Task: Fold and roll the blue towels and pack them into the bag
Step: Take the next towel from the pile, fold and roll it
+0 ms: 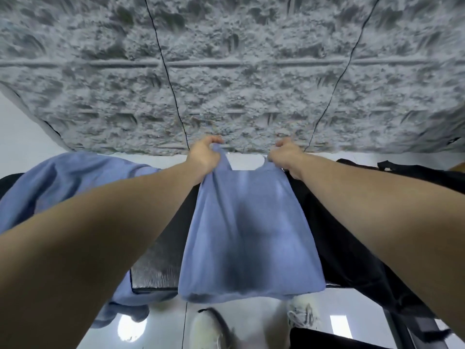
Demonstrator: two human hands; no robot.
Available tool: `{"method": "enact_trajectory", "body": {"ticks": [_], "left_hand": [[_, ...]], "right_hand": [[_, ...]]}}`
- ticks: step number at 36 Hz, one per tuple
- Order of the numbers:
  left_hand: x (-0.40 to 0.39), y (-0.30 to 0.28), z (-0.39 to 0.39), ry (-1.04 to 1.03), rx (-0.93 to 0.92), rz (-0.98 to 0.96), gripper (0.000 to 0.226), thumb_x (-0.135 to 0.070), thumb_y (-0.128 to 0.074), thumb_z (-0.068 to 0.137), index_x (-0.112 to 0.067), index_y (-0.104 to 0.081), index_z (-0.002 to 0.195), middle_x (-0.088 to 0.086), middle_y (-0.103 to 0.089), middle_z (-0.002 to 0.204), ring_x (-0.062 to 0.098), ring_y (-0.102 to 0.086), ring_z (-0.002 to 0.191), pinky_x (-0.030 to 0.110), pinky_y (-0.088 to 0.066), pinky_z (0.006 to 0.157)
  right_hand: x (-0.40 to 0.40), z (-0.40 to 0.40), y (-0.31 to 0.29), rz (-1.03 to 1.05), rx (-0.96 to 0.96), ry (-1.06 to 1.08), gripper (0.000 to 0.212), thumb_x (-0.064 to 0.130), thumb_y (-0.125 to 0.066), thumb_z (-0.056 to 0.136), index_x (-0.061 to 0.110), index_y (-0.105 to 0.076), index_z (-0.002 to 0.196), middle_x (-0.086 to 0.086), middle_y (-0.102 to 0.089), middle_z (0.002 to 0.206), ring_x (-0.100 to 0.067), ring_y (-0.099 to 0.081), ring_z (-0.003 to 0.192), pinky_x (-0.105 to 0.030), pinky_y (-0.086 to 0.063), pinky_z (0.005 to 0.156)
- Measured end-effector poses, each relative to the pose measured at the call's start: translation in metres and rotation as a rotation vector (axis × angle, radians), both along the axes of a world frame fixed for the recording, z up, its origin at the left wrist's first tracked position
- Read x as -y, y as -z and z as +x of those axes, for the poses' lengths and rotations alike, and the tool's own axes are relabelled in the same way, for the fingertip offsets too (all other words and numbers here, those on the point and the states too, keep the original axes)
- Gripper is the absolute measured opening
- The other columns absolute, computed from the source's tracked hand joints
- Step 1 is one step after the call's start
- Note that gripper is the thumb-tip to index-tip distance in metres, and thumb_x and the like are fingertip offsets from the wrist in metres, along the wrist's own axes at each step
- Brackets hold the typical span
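Both arms reach out over the dark counter. The left hand has its grip curled tight round one top corner of a blue towel, and the right hand pinches the other corner the same way. The towel hangs between them, draped down over the counter's near edge toward the floor. More blue towels lie heaped on the left. A black bag sprawls on the right. A grey rough wall stands behind.
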State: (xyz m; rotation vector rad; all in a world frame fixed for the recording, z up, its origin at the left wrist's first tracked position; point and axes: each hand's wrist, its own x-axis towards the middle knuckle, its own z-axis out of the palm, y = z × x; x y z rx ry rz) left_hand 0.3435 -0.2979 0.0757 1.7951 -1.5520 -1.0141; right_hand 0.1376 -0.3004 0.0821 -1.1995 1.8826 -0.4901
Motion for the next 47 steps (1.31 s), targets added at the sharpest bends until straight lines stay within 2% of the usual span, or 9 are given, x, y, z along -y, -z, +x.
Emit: {"method": "enact_trajectory", "body": {"ticks": [7,11,15,19,26,30,37,44,47], "left_hand": [[-0.046,0.005,0.021,0.049,0.344,-0.117,0.026,-0.021,-0.063,0.087,-0.023,-0.063,0.113,0.002,-0.051,0.130,0.025,-0.049,0.121,0.035,-0.042,0.098],[-0.083,-0.001,0.023,-0.047,0.342,0.005,0.037,-0.041,-0.063,0.087,-0.012,-0.048,0.104,0.004,-0.049,0.113,0.026,-0.054,0.094,0.037,-0.044,0.075],[-0.107,-0.008,0.028,0.008,0.531,0.197,0.059,-0.053,-0.063,0.082,-0.008,-0.041,0.114,0.004,-0.056,0.098,0.029,-0.060,0.090,0.034,-0.043,0.068],[-0.116,-0.012,0.031,0.237,0.688,0.370,0.032,-0.042,-0.058,0.086,-0.011,-0.049,0.083,0.002,-0.052,0.074,0.019,-0.049,0.065,0.029,-0.034,0.057],[-0.098,-0.002,0.036,0.118,0.533,0.149,0.025,-0.022,-0.044,0.099,-0.011,-0.041,0.077,0.006,-0.051,0.070,0.020,-0.045,0.059,0.032,-0.032,0.052],[-0.094,0.006,0.035,-0.040,0.348,0.108,0.034,-0.035,-0.041,0.101,-0.009,-0.048,0.079,0.016,-0.064,0.071,0.036,-0.064,0.067,0.042,-0.057,0.064],[-0.110,0.011,0.030,-0.182,0.128,-0.012,0.020,-0.013,-0.056,0.090,-0.016,-0.039,0.099,0.015,-0.052,0.106,0.031,-0.061,0.076,0.047,-0.056,0.064],[-0.194,0.011,0.027,0.250,0.240,-0.350,0.019,-0.033,-0.062,0.091,-0.024,-0.046,0.092,-0.008,-0.047,0.087,0.016,-0.050,0.074,0.037,-0.044,0.065],[-0.227,0.019,0.036,0.673,0.439,-0.512,0.031,-0.055,-0.058,0.085,-0.027,-0.048,0.093,-0.011,-0.051,0.088,0.014,-0.052,0.077,0.032,-0.043,0.066]], "right_hand": [[-0.035,-0.001,-0.010,-0.052,-0.201,-0.146,0.046,0.012,-0.059,0.087,0.015,-0.051,0.132,-0.008,-0.058,0.118,-0.026,-0.057,0.105,-0.024,-0.039,0.074],[-0.070,-0.001,-0.015,-0.019,-0.490,-0.333,0.063,0.020,-0.056,0.089,0.014,-0.030,0.146,-0.018,-0.037,0.143,-0.035,-0.051,0.120,-0.031,-0.042,0.083],[-0.103,-0.002,-0.026,0.180,-0.717,-0.552,0.081,0.017,-0.051,0.085,0.018,-0.006,0.151,-0.010,-0.056,0.088,-0.027,-0.057,0.074,-0.030,-0.042,0.056],[-0.113,-0.005,-0.017,0.341,-0.742,-0.617,0.091,0.021,-0.059,0.084,0.018,-0.001,0.154,-0.012,-0.059,0.104,-0.029,-0.065,0.077,-0.032,-0.044,0.047],[-0.111,-0.018,-0.014,-0.014,-0.609,-0.409,0.064,-0.007,-0.047,0.083,0.012,-0.025,0.140,-0.009,-0.044,0.070,-0.027,-0.051,0.068,-0.031,-0.035,0.046],[-0.100,-0.019,-0.003,-0.087,-0.493,-0.238,0.060,-0.007,-0.042,0.084,0.017,-0.027,0.138,-0.014,-0.056,0.094,-0.028,-0.053,0.069,-0.036,-0.043,0.047],[-0.117,-0.016,0.004,-0.212,-0.373,-0.211,0.059,-0.007,-0.050,0.083,0.018,-0.035,0.135,-0.014,-0.035,0.128,-0.034,-0.055,0.086,-0.040,-0.051,0.070],[-0.180,-0.023,0.009,-0.481,-0.223,-0.572,0.012,0.025,-0.062,0.090,0.018,-0.055,0.097,-0.002,-0.059,0.092,-0.022,-0.057,0.084,-0.036,-0.047,0.078],[-0.215,-0.025,0.010,-0.545,-0.346,-0.893,0.029,0.053,-0.061,0.085,0.025,-0.052,0.088,0.005,-0.055,0.083,-0.015,-0.050,0.076,-0.040,-0.047,0.072]]}}
